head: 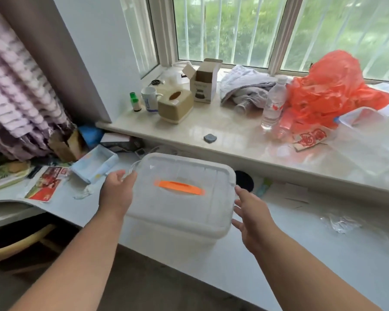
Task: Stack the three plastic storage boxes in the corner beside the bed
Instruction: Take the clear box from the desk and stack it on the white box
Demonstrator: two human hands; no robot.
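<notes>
Left hand [117, 191] flat against left side of storage box [180, 205], fingers spread, contact likely. Right hand [254, 218] spread just beside right side, not gripping. Box at frame centre on desk [301, 254], lidded, orange handle [180, 187]. Windowsill [222, 135] clutter across upper frame.

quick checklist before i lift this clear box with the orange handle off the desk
1. Lid on the translucent plastic storage box looks seated: ok.
2. Left hand on the box's left edge: ok.
3. Right hand gripping: not ok, open beside the right edge.
4. Orange handle lying flat: ok.
5. Box weight or contents: cannot tell.
6. Light blue open tray clear of the box: ok.
</notes>
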